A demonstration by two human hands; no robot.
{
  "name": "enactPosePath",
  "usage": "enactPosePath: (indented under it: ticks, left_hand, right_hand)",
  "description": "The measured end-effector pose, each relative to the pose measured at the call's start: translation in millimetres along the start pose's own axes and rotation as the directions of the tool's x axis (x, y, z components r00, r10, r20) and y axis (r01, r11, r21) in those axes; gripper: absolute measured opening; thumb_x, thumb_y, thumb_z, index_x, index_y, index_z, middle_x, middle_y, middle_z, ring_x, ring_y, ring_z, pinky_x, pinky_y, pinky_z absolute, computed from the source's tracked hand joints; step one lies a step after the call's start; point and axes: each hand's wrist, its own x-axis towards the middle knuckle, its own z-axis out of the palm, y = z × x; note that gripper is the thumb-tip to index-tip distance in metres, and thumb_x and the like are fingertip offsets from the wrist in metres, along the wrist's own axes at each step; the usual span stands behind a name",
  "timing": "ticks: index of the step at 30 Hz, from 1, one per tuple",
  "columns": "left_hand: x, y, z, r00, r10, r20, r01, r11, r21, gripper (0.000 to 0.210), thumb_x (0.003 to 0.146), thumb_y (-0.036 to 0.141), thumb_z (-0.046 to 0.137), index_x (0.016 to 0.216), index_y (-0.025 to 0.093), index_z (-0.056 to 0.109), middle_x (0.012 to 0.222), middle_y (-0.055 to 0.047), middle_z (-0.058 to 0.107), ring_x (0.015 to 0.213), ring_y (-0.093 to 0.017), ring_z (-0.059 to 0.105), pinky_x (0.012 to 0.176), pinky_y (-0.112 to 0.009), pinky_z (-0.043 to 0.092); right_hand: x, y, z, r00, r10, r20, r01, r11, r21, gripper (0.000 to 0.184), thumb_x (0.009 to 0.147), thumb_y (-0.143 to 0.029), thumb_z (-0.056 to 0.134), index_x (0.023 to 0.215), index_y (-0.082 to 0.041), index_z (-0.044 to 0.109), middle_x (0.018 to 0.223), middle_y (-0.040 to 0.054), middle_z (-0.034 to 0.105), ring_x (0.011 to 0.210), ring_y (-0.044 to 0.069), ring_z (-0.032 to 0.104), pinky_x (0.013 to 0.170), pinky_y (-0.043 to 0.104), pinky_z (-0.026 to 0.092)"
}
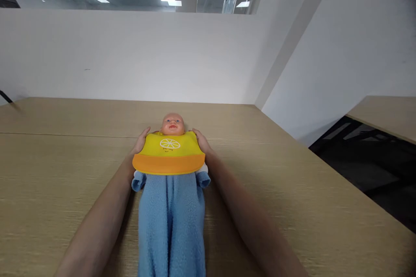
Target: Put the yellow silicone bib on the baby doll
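A baby doll [173, 124] lies face up on the wooden table, its bald head toward the wall. It wears a blue fleece outfit [171, 220] with short sleeves. Over its chest is a yellow bib [170, 149] with a white citrus slice, a small smiling face and an orange pocket along the bottom. My left hand [141, 141] grips the bib's left edge by the doll's shoulder. On the opposite side, my right hand [201, 141] grips the right edge. Bib and shoulders partly hide the fingers of both hands.
The wooden table [81, 160] has a seam running across its left part. A white wall [136, 56] with a window above stands behind it. To the right is another wooden surface [390, 114] with a dark frame beneath. A black object [5, 96] shows at far left.
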Motion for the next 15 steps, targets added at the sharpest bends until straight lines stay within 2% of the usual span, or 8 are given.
enactPosePath:
  ticks: [4,10,15]
  left_hand:
    - [7.3,3.0,2.9,1.0,-0.007,0.027,0.008,1.0,-0.025,0.053,0.09,0.046,0.031,0.112,0.006,0.058,0.067,-0.007,0.071,0.057,-0.023,0.066,0.058,-0.033,0.052]
    - [10.1,2.4,1.1,0.999,-0.017,0.031,0.018,1.0,-0.023,0.058,0.09,0.049,0.029,0.114,0.004,0.058,0.066,-0.008,0.071,0.059,-0.024,0.067,0.057,-0.033,0.051]
    - [-0.2,-3.5,0.9,1.0,-0.018,0.022,0.019,1.0,-0.023,0.061,0.089,0.053,0.029,0.113,0.005,0.059,0.076,-0.01,0.073,0.07,-0.027,0.069,0.064,-0.035,0.053]
  right_hand:
    - [-5.2,-0.4,7.6,0.997,-0.047,0.057,0.046,0.999,0.026,0.028,0.083,-0.038,0.04,0.084,-0.019,0.06,0.072,0.0012,0.067,0.084,0.019,0.064,0.075,0.028,0.051]
    - [-2.4,1.0,4.9,0.994,-0.104,0.045,0.105,0.994,-0.008,0.024,0.08,-0.037,0.043,0.086,-0.02,0.06,0.075,0.0002,0.067,0.086,0.019,0.064,0.076,0.028,0.051]
    - [2.7,8.3,-5.7,0.986,-0.145,-0.083,0.151,0.986,0.067,0.026,0.078,-0.043,0.047,0.089,-0.022,0.057,0.073,-0.0022,0.066,0.079,0.017,0.065,0.077,0.028,0.05]
